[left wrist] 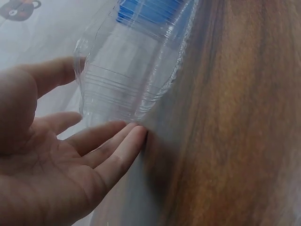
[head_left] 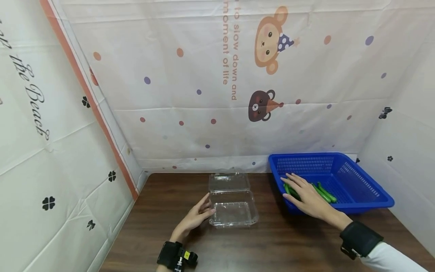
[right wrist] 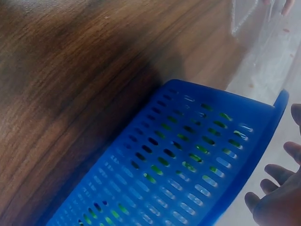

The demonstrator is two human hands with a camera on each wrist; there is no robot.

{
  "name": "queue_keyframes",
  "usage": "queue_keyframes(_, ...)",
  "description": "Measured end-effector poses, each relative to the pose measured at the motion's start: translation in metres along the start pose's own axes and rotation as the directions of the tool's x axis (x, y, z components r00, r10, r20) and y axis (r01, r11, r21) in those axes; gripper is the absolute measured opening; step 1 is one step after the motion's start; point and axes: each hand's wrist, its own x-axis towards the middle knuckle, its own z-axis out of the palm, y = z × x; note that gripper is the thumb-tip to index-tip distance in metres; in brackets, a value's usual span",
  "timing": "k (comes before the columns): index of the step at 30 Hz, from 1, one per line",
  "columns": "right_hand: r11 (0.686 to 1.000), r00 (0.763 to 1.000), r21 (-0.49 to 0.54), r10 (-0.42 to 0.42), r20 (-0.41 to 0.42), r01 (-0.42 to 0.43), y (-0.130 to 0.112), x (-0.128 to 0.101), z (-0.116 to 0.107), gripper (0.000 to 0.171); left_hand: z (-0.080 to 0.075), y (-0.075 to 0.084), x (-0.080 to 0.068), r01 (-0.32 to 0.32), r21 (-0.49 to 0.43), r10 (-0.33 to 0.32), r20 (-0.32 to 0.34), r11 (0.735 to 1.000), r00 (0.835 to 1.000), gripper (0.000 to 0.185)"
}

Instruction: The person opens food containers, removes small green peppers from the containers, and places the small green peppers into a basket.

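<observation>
On the table: a dark wooden table point(head_left: 272, 241) carries a clear plastic box point(head_left: 232, 206) near the middle and a blue basket point(head_left: 357, 181) at about 2 o'clock from it.
Left hand: the left hand point(head_left: 194, 218) lies at 9 o'clock of the box, fingers straight and loosely spread, palm turned toward the box.
Left fingers: in the left wrist view the fingertips point(left wrist: 134, 136) touch the box's near left corner; the thumb point(left wrist: 51, 75) lies along its side wall. Nothing is gripped.
Clear box: its lid stands open, hinged back at 12 o'clock; the tray looks empty.
Right hand: the right hand point(head_left: 306, 194) reaches over the basket's near left rim, fingers stretched out and slightly apart, resting flat over the green vegetables point(head_left: 324, 192).
Right grip: whether any vegetable is pinched under the palm cannot be told.
Green vegetables: long slim pods, lying in the basket's near left part, at 3 o'clock of the right hand.
Basket wall: in the right wrist view green shows through the slots.
Backdrop: printed cloth with cartoon animals point(head_left: 268, 37) hangs behind the table.
</observation>
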Motion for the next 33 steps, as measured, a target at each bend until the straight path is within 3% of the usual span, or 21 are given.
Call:
queue_keyframes(13, 0.999, 1.000, 0.051, 0.003, 0.015, -0.004, 0.001, -0.001, 0.005, 0.053, -0.003, 0.004, -0.005, -0.021, 0.010, 0.022, -0.028, 1.000, 0.999, 0.078)
queue_keyframes(23, 0.998, 0.999, 0.029, 0.047, 0.012, -0.047, 0.002, -0.001, 0.002, 0.059, 0.007, 0.000, -0.002, -0.008, -0.083, 0.006, -0.029, 0.997, 1.000, 0.088)
queue_keyframes(28, 0.996, 0.996, 0.037, 0.078, 0.045, -0.079, 0.000, 0.004, 0.004, 0.069, -0.001, -0.001, -0.012, 0.010, -0.087, -0.015, -0.053, 0.996, 0.998, 0.089)
queue_keyframes(33, 0.997, 0.995, 0.038, 0.068, 0.073, -0.071, -0.005, 0.008, 0.008, 0.076, -0.017, 0.005, -0.025, 0.065, -0.144, -0.070, -0.028, 0.987, 0.997, 0.088)
